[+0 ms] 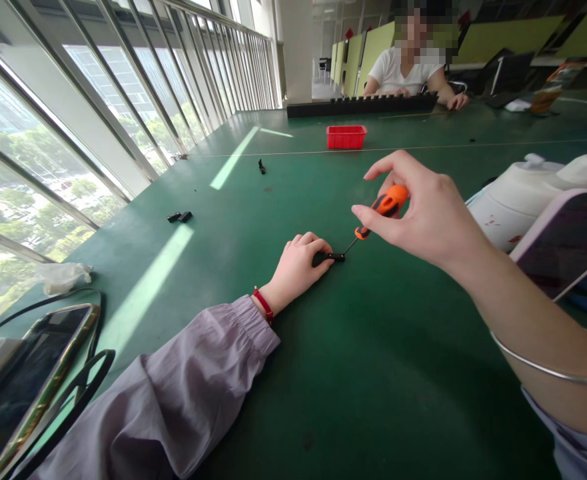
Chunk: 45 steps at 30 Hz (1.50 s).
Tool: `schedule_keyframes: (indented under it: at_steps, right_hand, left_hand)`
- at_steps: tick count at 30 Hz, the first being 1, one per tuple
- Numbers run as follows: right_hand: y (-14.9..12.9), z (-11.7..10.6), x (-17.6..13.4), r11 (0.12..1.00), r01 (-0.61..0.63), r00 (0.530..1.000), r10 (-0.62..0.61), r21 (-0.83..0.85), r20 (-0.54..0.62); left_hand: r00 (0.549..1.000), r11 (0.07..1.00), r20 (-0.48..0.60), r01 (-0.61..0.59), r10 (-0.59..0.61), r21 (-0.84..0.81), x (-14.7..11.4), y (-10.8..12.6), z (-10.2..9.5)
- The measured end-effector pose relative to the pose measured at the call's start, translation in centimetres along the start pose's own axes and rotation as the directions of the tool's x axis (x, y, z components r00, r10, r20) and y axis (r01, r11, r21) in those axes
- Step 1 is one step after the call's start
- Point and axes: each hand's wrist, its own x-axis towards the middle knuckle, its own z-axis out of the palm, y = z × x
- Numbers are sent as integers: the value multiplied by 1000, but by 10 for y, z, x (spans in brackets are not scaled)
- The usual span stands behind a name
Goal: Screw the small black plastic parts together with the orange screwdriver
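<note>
Holding a small black piece (338, 257) against the green table (293, 400), your left hand (299, 263) lies low near the middle of the view, thumb and fingers pinched narrow over one end, which they partly hide, while the other end pokes out to the right. Above and to the right, your right hand (426, 213) loosely holds an orange-and-black screwdriver (392, 200) by its handle, the index finger lifted clear, the thin shaft slanting down to the exposed end of the piece; whether the tip sits in a screw is too small to tell. The black piece looks light and stiff, and perhaps smooth enough to slip or turn under a weak pinch, so the surest hold seems to be along its sides, low to the table, fingertips clear of the tip. The screwdriver should be light and rigid, best gripped around its fat handle. Beyond your hands, a cluster of black parts (186, 217) lies to the left, another black part (262, 167) farther off, and a red bin (346, 139) beyond that.
</note>
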Motion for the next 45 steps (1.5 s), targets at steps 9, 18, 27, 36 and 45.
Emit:
schedule_keyframes:
  at_steps: [9, 18, 27, 36, 45]
  right_hand:
    - [1, 1, -1, 1000, 24, 1000, -24, 6, -2]
    - [-1, 1, -1, 1000, -17, 999, 17, -6, 30]
    - [-1, 2, 0, 998, -67, 995, 66, 17, 69]
    - [3, 6, 0, 988, -16, 998, 5, 155, 67]
    - [-1, 11, -4, 992, -18, 994, 5, 122, 106]
  left_hand:
    - [1000, 1000, 0, -3, 3, -1, 0, 0, 1]
    - [1000, 1000, -4, -7, 7, 2, 0, 0, 1]
    - [1000, 1000, 6, 0, 0, 3, 0, 1, -1]
    - [1000, 1000, -3, -7, 7, -1, 0, 0, 1]
    - [1000, 1000, -5, -7, 7, -3, 0, 0, 0]
